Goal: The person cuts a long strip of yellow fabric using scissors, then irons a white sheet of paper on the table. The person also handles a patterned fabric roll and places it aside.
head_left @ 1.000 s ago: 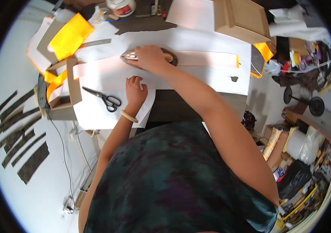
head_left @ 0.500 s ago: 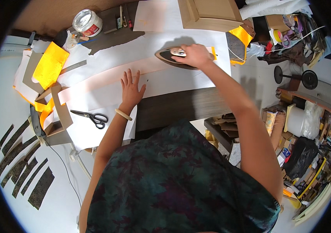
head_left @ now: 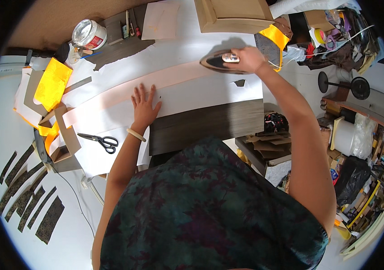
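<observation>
A long pale pink strip (head_left: 124,92) lies across white paper (head_left: 201,94) on a dark wooden table (head_left: 210,123). My left hand (head_left: 144,105) lies flat on the strip and paper, fingers spread, with a light band on the wrist. My right hand (head_left: 246,60) grips the handle of a dark flat iron (head_left: 216,60) that rests on the strip's right end, near the table's far right corner.
Black scissors (head_left: 99,141) lie on paper to the left. Yellow sheets (head_left: 52,85) and cardboard pieces sit further left, a white can (head_left: 88,33) at the back left, a wooden frame (head_left: 234,15) at the back. Dark strips (head_left: 30,202) lie on the floor; clutter fills the right.
My right hand has slid the iron along the pink strip from near its middle to its right end. My left hand has stayed pressed on the paper.
</observation>
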`<state>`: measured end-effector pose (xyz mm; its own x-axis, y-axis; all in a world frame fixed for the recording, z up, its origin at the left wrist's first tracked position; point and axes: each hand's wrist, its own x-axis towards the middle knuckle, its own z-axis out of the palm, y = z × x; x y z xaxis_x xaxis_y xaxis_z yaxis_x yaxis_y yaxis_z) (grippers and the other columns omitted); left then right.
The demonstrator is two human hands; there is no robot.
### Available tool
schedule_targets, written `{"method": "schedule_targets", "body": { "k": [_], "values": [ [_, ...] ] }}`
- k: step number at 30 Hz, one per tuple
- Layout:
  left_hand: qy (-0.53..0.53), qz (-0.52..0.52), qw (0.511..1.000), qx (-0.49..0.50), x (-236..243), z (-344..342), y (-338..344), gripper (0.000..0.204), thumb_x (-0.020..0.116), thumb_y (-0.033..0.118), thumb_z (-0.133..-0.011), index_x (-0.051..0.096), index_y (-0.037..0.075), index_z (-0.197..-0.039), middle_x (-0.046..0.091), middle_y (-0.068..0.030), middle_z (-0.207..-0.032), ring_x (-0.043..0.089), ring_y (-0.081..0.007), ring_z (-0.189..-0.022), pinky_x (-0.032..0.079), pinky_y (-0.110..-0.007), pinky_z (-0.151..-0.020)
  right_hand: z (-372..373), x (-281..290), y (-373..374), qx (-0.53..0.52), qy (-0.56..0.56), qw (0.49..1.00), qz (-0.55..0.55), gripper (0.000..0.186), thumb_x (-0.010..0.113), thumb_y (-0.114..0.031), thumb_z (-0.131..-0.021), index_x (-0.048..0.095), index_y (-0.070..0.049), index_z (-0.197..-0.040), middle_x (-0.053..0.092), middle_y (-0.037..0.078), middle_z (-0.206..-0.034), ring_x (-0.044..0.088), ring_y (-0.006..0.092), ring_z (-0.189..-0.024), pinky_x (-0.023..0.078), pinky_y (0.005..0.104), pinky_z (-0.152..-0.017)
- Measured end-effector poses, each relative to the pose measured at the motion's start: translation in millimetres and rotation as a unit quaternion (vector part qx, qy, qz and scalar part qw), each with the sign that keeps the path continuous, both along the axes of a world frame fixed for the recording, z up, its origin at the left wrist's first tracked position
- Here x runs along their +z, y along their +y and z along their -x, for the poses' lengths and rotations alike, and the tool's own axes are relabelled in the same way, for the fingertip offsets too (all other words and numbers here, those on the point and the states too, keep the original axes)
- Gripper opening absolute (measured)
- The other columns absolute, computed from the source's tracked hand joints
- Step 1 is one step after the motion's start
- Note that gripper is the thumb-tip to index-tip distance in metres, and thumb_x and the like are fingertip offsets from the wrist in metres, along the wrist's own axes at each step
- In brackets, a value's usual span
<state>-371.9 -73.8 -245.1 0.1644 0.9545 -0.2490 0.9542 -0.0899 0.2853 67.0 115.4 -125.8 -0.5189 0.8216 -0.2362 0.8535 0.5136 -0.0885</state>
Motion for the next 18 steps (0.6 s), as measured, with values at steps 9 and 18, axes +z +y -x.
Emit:
{"method": "schedule_targets", "body": {
  "k": [9,18],
  "values": [
    [0.003,-0.007,1.000,-0.004,0,0,0,0.080,0.063,0.048,-0.099,0.027,0.030,-0.168,0.008,-0.0215,-0.176,0.007,-0.0503,-0.160,0.009,-0.067,-0.126,-9,-5,16,0.032,-0.007,0.999,-0.009,0.063,0.067,-0.074,-0.084,0.076,-0.013,-0.099,0.076,0.016,-0.082,0.075,0.0376,-0.078,0.060,0.0485,-0.073],
    [-0.001,-0.021,1.000,-0.006,3,3,-1,0.079,0.062,0.048,-0.100,0.027,0.031,-0.168,0.010,-0.0196,-0.176,0.008,-0.0480,-0.161,0.009,-0.070,-0.125,-6,-3,15,0.042,-0.003,0.999,-0.004,0.066,0.066,-0.074,-0.085,0.073,-0.008,-0.088,0.075,0.016,-0.078,0.074,0.0370,-0.076,0.059,0.0483,-0.073]
  ]
}}
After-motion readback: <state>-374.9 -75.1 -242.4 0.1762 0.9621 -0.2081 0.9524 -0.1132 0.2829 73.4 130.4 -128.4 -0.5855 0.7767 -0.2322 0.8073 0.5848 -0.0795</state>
